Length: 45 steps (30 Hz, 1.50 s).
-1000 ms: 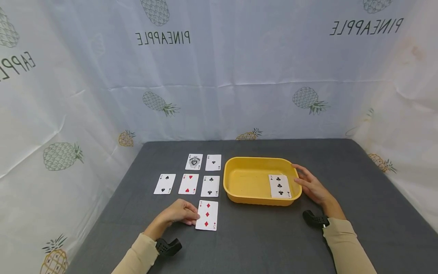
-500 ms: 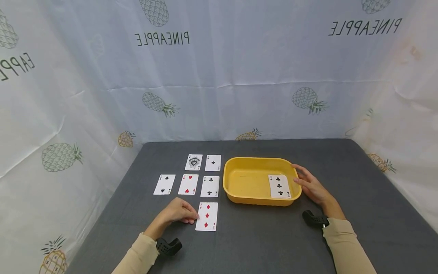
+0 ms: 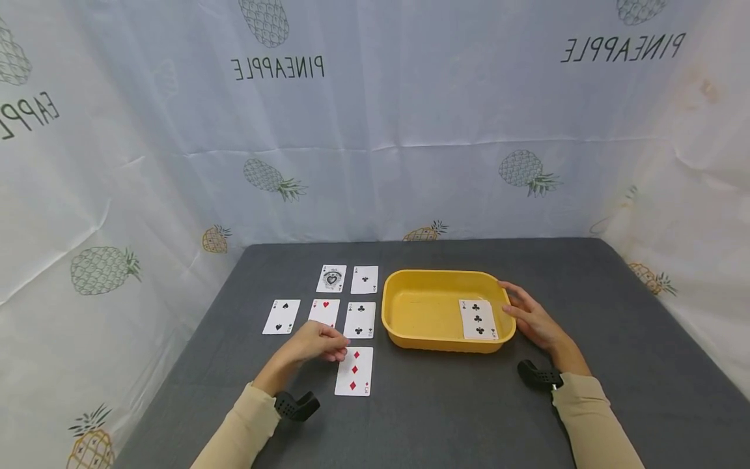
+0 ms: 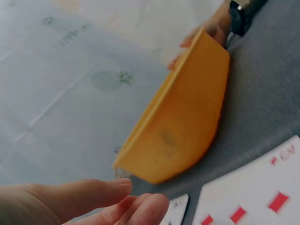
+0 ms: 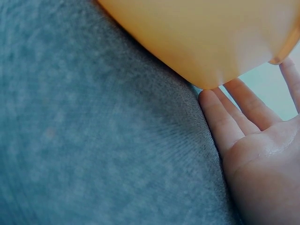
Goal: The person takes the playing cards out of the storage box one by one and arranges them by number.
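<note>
"What's changing?"
"The left hand point(image 3: 310, 344) is leaving the three of diamonds point(image 3: 355, 374), drifting toward 1 o'clock, relaxed, gripping nothing; it's apparently placed, lying at 8 o'clock from the yellow tray point(image 3: 439, 342)."
"The right hand point(image 3: 534, 323)?"
"Touching the 3 o'clock end, fingers straight."

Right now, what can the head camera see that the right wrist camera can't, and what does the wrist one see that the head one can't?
Only the head view shows the left hand, the three of diamonds, the three of clubs inside the yellow tray and the pineapple curtain. Only the right wrist view shows the palm side of the right hand. Both show that hand, the tray and the dark tabletop.
</note>
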### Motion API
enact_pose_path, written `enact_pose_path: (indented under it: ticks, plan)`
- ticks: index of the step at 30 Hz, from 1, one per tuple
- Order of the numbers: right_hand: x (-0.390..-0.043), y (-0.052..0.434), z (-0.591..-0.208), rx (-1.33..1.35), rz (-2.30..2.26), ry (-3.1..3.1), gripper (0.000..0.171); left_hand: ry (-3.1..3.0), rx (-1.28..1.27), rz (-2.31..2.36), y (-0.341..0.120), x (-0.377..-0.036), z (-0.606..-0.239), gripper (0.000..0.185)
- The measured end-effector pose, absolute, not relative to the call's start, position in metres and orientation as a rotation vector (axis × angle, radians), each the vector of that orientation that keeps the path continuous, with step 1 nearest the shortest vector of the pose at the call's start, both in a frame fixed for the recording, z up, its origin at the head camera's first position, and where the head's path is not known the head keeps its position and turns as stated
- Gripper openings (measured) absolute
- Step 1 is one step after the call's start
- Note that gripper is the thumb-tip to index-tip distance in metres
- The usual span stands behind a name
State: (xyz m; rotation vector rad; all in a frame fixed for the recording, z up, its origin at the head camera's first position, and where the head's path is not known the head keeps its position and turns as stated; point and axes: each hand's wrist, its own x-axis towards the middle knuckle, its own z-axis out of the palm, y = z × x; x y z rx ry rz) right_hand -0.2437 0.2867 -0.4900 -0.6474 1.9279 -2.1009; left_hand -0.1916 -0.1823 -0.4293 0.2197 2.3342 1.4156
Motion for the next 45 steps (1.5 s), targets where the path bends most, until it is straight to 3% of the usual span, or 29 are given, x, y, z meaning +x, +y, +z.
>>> enact_pose_path:
  ticks: [24,45]
  plan:
    - [-0.243,0.285,-0.488,-0.566,-2.064,1.994,0.05,2.154,0.396,1.597,-0.087,-0.217,-0.39,0.034]
    - [-0.245,0.286,-0.492,-0.561,-2.058,2.006,0.051,2.011,0.327,1.616,-0.009,-0.24,-0.402,0.032]
